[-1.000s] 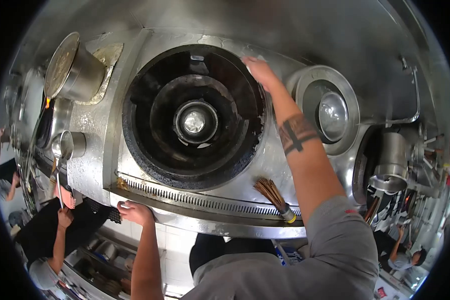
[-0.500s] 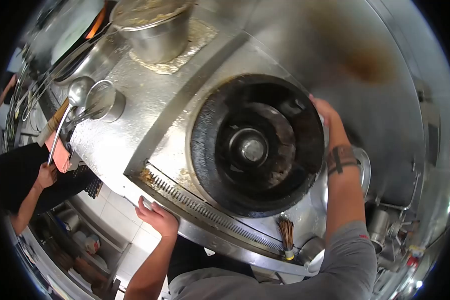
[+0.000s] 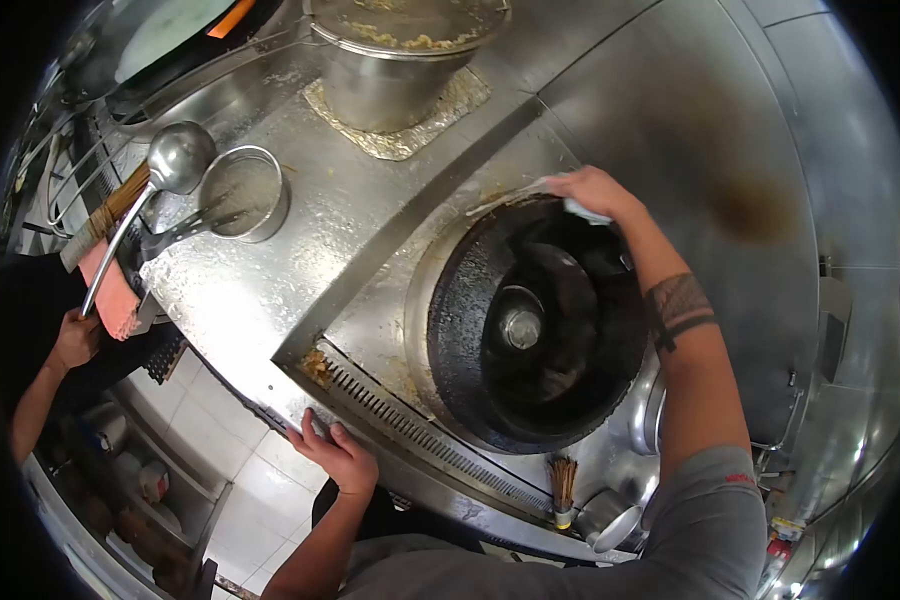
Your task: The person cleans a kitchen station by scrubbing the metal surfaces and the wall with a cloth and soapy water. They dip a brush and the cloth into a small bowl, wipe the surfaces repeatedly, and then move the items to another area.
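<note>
My right hand [image 3: 595, 193] is closed on a white cloth [image 3: 587, 212] at the far rim of a round black wok burner [image 3: 470, 300]. A round metal piece [image 3: 521, 328] sits in the burner's middle. My left hand [image 3: 338, 456] rests at the front edge of the steel counter [image 3: 300, 392], fingers apart and nothing in them. Between my hands, a slotted drain [image 3: 420, 432] runs along the front, with food scraps at its left end. A bristle brush [image 3: 563, 488] stands near the burner's front.
A large steel pot [image 3: 390, 90] stands on foil at the back. To the left are a steel cup [image 3: 245, 195] with utensils and a ladle [image 3: 181, 157], whose handle a co-worker's hand [image 3: 75, 340] holds. A steel bowl [image 3: 610, 520] lies at the front right.
My right hand has moved along the burner's rim from its right side to the far side, and the white cloth now shows. My left hand remains at the counter's edge. The view has shifted.
</note>
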`<state>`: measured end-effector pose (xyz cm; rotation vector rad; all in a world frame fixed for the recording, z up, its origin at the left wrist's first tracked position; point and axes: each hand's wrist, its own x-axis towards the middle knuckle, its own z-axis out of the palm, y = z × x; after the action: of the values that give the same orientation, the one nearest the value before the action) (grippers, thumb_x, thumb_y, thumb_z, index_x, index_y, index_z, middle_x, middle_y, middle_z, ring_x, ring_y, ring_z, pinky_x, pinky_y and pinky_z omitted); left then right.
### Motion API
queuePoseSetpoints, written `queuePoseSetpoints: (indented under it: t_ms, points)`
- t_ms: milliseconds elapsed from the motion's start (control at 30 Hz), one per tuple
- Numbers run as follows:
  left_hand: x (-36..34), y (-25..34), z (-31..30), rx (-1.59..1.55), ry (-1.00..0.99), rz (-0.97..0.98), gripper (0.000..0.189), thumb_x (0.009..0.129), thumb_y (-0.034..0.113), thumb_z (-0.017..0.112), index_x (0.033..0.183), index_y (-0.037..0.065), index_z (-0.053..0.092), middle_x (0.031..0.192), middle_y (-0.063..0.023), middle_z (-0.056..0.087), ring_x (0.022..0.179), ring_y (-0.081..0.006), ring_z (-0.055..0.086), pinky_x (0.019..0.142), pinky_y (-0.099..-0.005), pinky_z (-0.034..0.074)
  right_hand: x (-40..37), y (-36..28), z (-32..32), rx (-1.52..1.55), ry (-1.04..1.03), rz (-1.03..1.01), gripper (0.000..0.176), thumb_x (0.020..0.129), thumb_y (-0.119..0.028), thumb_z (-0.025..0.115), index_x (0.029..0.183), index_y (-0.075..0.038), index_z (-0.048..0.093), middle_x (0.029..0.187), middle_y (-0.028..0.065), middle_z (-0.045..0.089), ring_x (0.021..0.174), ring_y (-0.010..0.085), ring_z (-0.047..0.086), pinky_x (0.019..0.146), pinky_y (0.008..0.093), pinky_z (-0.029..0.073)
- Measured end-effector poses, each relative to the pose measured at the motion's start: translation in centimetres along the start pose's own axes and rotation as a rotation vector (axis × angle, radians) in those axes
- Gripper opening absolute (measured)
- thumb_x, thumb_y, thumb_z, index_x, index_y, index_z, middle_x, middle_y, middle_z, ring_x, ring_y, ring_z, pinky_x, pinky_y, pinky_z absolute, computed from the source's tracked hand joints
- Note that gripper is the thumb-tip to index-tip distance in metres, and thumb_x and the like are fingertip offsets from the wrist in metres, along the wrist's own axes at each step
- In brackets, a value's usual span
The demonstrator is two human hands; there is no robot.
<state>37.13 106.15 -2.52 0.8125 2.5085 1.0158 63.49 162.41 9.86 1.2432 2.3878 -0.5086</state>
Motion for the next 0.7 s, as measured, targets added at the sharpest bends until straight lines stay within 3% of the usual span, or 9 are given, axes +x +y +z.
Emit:
queuePoseSetpoints:
  t_ms: [133,167,200,267,333,400,500,633,700]
  points:
    - [0.0,0.1,-0.3,0.011,0.005,-0.016,0.057,0.109,0.029,0.047,0.151,-0.006,0.034,0.158,-0.0410,0.014,0.149,-0.0548,0.018,0.122,-0.0591,0.018,1.3,-7.2,-0.5,-0.102,-0.058,0.122,0.053,0.102,-0.062,0.048,0.128,-0.024,0.075,0.128,0.0114,0.073,0.119,0.0407,0.063,0.110,0.0436,0.047]
    - [-0.1,0.0,-0.3,0.009,0.007,-0.001,0.056,0.108,0.028,0.048,0.151,-0.005,0.035,0.157,-0.0409,0.016,0.149,-0.0554,0.019,0.122,-0.0596,0.018,1.7,-10.3,1.2,0.093,0.041,-0.077,0.046,0.096,-0.055,0.057,0.110,-0.018,0.081,0.105,0.0171,0.076,0.105,0.0374,0.071,0.098,0.0460,0.054]
    - [0.1,0.0,-0.2,0.004,0.013,0.022,0.055,0.108,0.027,0.049,0.151,-0.004,0.036,0.157,-0.0409,0.018,0.148,-0.0560,0.020,0.121,-0.0601,0.019,2.0,-15.1,0.7,-0.001,-0.123,0.041,0.046,0.093,-0.055,0.059,0.101,-0.017,0.083,0.102,0.0153,0.077,0.102,0.0387,0.071,0.094,0.0467,0.055]
    - [0.2,0.3,0.0,-0.021,0.028,0.013,0.054,0.107,0.027,0.049,0.150,-0.003,0.038,0.156,-0.0408,0.019,0.147,-0.0561,0.022,0.121,-0.0602,0.019,1.2,-19.2,1.9,-0.064,-0.057,-0.144,0.045,0.091,-0.053,0.062,0.096,-0.012,0.082,0.103,0.0173,0.075,0.098,0.0405,0.070,0.092,0.0495,0.055]
    - [0.3,-0.2,-0.1,-0.024,0.053,-0.008,0.052,0.107,0.026,0.049,0.150,-0.002,0.039,0.156,-0.0407,0.021,0.146,-0.0561,0.023,0.121,-0.0602,0.020,4.5,-14.5,2.8,-0.024,-0.105,-0.409,0.045,0.093,-0.049,0.060,0.106,-0.012,0.081,0.110,0.0184,0.075,0.103,0.0400,0.070,0.095,0.0499,0.054]
    - [0.4,-0.6,-0.2,-0.031,0.014,0.016,0.051,0.107,0.024,0.050,0.150,-0.001,0.039,0.157,-0.0405,0.019,0.145,-0.0554,0.025,0.120,-0.0599,0.021,5.6,-11.0,-0.1,-0.289,-0.207,-0.006,0.046,0.097,-0.049,0.055,0.115,-0.013,0.079,0.118,0.0158,0.075,0.110,0.0357,0.070,0.097,0.0462,0.053]
    - [1.0,-0.1,-0.6,-0.017,0.010,0.039,0.050,0.106,0.023,0.050,0.149,-0.001,0.039,0.156,-0.0406,0.018,0.144,-0.0551,0.027,0.119,-0.0590,0.024,7.7,-8.1,1.6,-0.235,-0.116,-0.094,0.051,0.095,-0.054,0.055,0.113,-0.012,0.079,0.115,0.0165,0.076,0.107,0.0364,0.071,0.095,0.0461,0.054]
    - [0.7,0.0,-0.7,-0.003,0.000,0.032,0.048,0.106,0.023,0.050,0.147,-0.001,0.040,0.156,-0.0407,0.018,0.143,-0.0557,0.028,0.118,-0.0586,0.027,2.9,-24.4,3.2,-0.299,-0.218,-0.067,0.033,0.078,-0.027,0.062,0.094,-0.005,0.081,0.103,0.0201,0.077,0.099,0.0389,0.074,0.088,0.0477,0.059]
    - [0.9,0.0,-0.7,-0.007,-0.010,0.037,0.048,0.106,0.022,0.050,0.147,-0.001,0.040,0.156,-0.0407,0.018,0.143,-0.0559,0.028,0.118,-0.0589,0.027,1.3,-28.5,6.5,-0.278,-0.293,-0.227,0.037,0.075,-0.028,0.065,0.097,-0.003,0.081,0.101,0.0229,0.076,0.100,0.0385,0.074,0.090,0.0474,0.059]
